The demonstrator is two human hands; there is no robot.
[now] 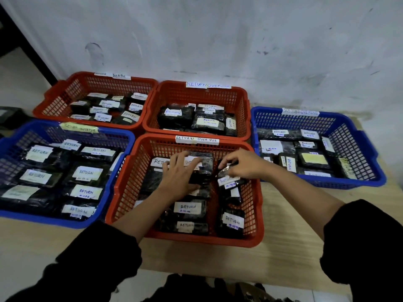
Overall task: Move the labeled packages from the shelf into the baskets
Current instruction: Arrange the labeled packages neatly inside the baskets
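Observation:
Both my hands reach into the front middle red basket (126, 188), labeled "RETURN OVER DUE". My left hand (178, 173) lies flat with fingers spread on a black wrapped package (204, 164) that carries a white label. My right hand (239, 163) pinches the top edge of another black labeled package (229, 180) standing tilted near the basket's right wall. Several more black packages with "RETURN" labels (189, 209) lie in the basket's near half. The shelf is out of view.
Two more red baskets (52, 99) (242, 99) stand at the back and a blue basket at each side (13, 136) (368, 149), all holding labeled black packages. They sit on a light wooden table (290, 225) against a white wall.

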